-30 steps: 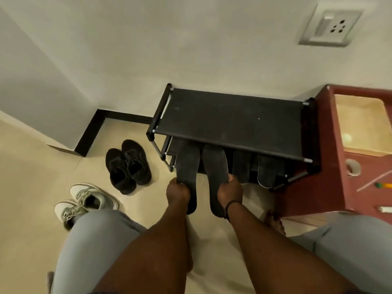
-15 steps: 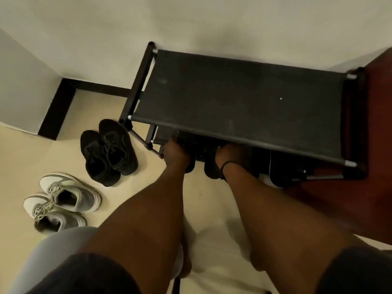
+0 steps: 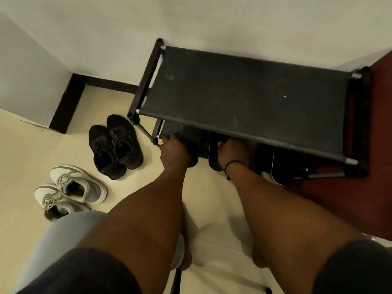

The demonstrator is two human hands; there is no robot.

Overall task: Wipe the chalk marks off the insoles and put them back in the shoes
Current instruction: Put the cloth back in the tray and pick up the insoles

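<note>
Both insoles have slid further under the fabric-topped rack (image 3: 244,98) than a second ago. The left hand (image 3: 174,152) holds one flat dark insole (image 3: 194,160), the right hand (image 3: 233,152) the other insole (image 3: 214,162); finger positions cannot be told under the shelf.

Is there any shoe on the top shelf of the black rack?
No, the top shelf of the black rack is bare fabric; the black shoes and grey-white sneakers stand on the floor.

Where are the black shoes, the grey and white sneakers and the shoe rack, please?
black shoes (image 3: 115,146): head view, on the laces of the pair.
grey and white sneakers (image 3: 74,188): head view, opening of the upper sneaker.
shoe rack (image 3: 244,94): head view, bare top shelf.
</note>
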